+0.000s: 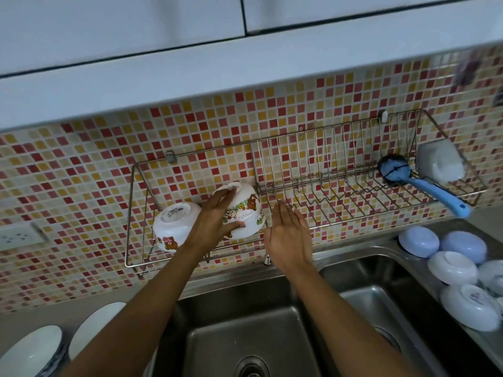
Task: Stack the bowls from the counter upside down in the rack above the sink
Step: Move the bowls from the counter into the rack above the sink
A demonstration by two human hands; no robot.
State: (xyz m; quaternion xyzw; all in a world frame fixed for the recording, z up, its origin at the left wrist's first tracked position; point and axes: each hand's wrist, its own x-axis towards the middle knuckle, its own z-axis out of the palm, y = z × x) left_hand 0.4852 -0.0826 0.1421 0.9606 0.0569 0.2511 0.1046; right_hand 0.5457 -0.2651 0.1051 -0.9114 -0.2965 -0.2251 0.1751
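Observation:
A wire rack (pixel 340 186) hangs on the tiled wall above the sink. In its left section a white cartoon-bear bowl (pixel 174 224) lies upside down. Beside it, my left hand (pixel 215 221) grips a second white bear bowl (pixel 246 210), upside down and tilted, inside the rack. My right hand (pixel 290 238) hovers flat and open just right of that bowl, holding nothing. Several bowls lie upside down on the counter at right: pale blue ones (pixel 419 240) and white ones (pixel 453 268).
A blue dish brush (pixel 424 183) and a white container (pixel 441 161) lie in the rack's right end. A double steel sink (pixel 272 322) is below. White plates (pixel 32 352) stand at the lower left. A wall socket (pixel 19 235) is at left.

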